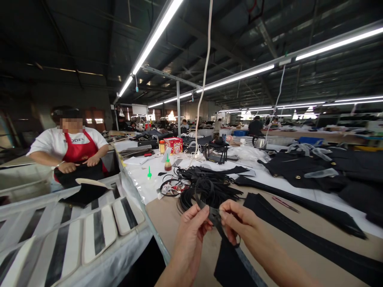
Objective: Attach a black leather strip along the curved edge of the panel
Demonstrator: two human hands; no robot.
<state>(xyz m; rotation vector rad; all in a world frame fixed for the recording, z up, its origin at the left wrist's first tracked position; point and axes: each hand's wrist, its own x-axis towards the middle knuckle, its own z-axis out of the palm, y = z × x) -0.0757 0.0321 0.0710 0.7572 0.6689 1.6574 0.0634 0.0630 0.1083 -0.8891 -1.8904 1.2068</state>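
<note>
The person's left hand (191,229), at 9 o'clock, and right hand (243,223), at 3 o'clock, have thumbs and fingers clamped on a narrow, flat, black strip (214,215) (neither hand is nearer), its long axis slanting between them from 11 to 5 o'clock.

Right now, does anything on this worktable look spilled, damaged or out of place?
I see no spill or clear damage. The untidy spot is the heap of black strips, loosely tangled, with crumpled red-and-white material at its left edge. The green-tipped bottle stands upright.
</note>
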